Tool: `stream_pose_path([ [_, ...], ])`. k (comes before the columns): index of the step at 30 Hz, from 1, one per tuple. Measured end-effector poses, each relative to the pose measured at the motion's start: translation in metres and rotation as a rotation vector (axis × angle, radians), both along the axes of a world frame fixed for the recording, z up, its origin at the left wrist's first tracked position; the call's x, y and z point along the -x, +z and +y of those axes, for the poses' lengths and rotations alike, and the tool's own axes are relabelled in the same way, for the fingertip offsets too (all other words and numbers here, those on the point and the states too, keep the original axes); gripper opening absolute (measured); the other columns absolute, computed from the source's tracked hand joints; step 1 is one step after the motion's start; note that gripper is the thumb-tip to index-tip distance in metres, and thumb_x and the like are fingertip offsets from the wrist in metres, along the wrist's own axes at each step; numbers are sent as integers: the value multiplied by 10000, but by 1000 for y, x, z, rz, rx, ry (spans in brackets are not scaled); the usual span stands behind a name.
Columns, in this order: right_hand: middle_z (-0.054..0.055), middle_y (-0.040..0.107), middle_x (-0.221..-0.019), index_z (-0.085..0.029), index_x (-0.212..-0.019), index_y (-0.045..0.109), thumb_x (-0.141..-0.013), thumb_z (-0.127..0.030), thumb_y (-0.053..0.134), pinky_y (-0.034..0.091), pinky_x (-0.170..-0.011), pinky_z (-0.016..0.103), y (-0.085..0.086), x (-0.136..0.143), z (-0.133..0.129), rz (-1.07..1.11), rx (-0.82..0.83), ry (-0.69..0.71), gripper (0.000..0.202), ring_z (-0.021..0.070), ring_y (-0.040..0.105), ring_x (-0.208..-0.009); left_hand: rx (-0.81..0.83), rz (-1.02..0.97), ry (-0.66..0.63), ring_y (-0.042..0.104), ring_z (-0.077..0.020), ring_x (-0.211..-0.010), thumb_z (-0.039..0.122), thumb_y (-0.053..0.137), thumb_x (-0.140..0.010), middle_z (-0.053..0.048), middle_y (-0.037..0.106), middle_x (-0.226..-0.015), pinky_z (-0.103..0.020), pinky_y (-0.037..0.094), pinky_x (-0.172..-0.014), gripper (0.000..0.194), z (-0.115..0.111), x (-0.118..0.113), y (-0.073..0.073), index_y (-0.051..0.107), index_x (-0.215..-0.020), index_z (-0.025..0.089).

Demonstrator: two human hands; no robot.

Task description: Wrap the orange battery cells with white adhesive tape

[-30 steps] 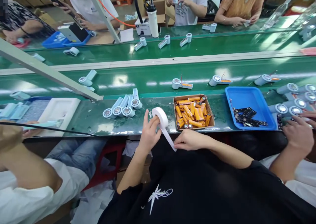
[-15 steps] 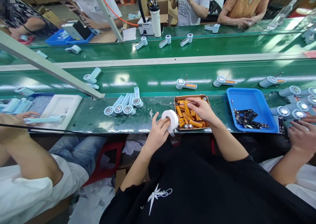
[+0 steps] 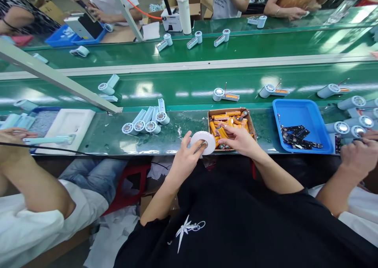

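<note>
A white tape roll is in my left hand, with fingers through its core. Just right of the roll, my right hand is closed on an orange battery over the near part of a cardboard box. Several orange cells lie loose in that box. Part of the held battery is hidden by my fingers and the roll.
Light blue fan housings lie left on the bench. A blue tray with black circuit boards stands right. More housings rest on the green conveyor. Co-workers' hands are at both sides; a slanted metal bar crosses the left.
My right hand has drawn back toward the tape roll with an orange battery. The roll has turned flatter in my left hand. The whole view has shifted slightly.
</note>
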State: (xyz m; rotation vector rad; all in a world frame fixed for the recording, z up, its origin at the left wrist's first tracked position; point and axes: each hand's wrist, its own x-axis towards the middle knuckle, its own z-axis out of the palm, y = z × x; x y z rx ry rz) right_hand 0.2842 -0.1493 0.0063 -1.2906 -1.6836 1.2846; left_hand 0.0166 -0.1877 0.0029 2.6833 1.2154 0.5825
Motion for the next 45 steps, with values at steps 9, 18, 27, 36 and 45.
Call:
stream_pose_path([
  [9, 56, 797, -1119, -247, -1312, 661, -866, -419, 769, 604, -993, 428, 8, 14, -6, 255, 179, -26, 490, 258, 758, -1074, -36, 29, 116, 536, -331, -1354, 135, 543, -1007, -65, 721, -1325, -489, 535, -1094, 457, 2, -17, 9, 653, -1419, 300],
  [18, 12, 796, -1097, -274, -1078, 647, -703, -375, 926, 648, -901, 341, 13, -20, 38, 844, -20, -604, 478, 185, 772, -997, -2, -13, 31, 594, -267, -1000, 319, 618, -995, -107, 747, -1123, -458, 501, -903, 379, -34, -41, -23, 689, -1362, 262],
  [27, -41, 790, -1135, -489, -1139, 605, -861, -291, 795, 654, -925, 479, 21, -74, 18, 686, -148, -540, 391, 249, 782, -1034, 245, -36, 360, 567, -316, -1291, 461, 578, -997, -125, 701, -1346, -487, 418, -1166, 407, 108, 59, -39, 729, -1267, 197],
  [36, -55, 794, -1127, -567, -1256, 640, -845, -415, 813, 650, -952, 469, 25, -102, 0, 631, -137, -614, 471, 242, 774, -1068, 146, 630, 547, 521, -430, -1249, 330, 664, -889, -260, 660, -1223, -584, 433, -1057, 324, 187, 82, -26, 755, -1087, 90],
  [45, 37, 796, -1015, -270, -1235, 622, -739, -443, 908, 643, -839, 348, 17, -69, 108, 563, -148, -424, 599, 206, 782, -927, 253, 399, -11, 381, -416, -1432, 63, 640, -805, -211, 630, -1340, -550, 435, -1138, 203, 291, -34, -52, 786, -928, 133],
])
